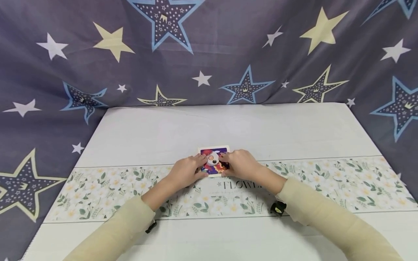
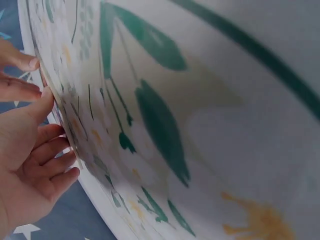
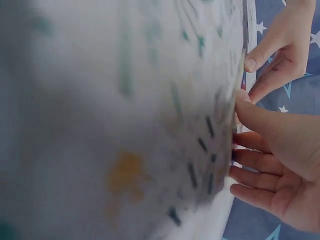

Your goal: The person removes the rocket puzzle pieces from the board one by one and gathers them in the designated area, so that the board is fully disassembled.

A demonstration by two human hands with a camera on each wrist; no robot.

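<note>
A small square picture card (image 1: 213,170) with a pale border and a purple, red and orange picture lies on the floral band of the table cover. A white rounded shape with an orange and a dark spot shows at its middle. My left hand (image 1: 187,170) touches the card's left side, fingertips over the picture and thumb at the near left corner. At the opposite side my right hand (image 1: 243,164) rests in a mirrored way, its thumb low at the near right corner. Both wrist views show the left hand (image 2: 32,165) and right hand (image 3: 280,165) with fairly straight, spread fingers meeting the thin card edge.
A white table cover (image 1: 147,130) carries a flowered strip (image 1: 117,188) with printed lettering partly under the right wrist. Behind and at both sides hangs a dark cloth (image 1: 222,43) with stars. Dark straps (image 1: 278,208) show under the sleeves.
</note>
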